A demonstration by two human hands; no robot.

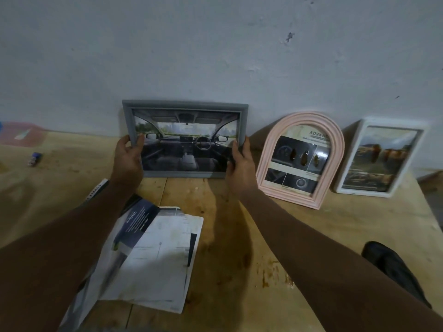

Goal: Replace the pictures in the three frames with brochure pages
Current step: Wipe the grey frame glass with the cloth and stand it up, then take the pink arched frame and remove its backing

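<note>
The left hand (128, 159) grips the left edge of the grey rectangular wooden picture frame (185, 140), thumb on the front, and the right hand (239, 164) grips its right edge in the same way. The frame stands upright on its long side at the back of the table, close to the wall, and it shows a page with the inside of a car. Just to its right, a pink arched frame (300, 161) and then a white rectangular frame (381, 156) lean against the wall, each with a printed page inside. The pale plywood table (239, 236) has brown stains. Loose white and dark brochure pages (155, 255) lie on it under the left forearm. Far left lies a small blue object (35, 158). The grey-white painted wall (215, 44) has some chipped marks.
</note>
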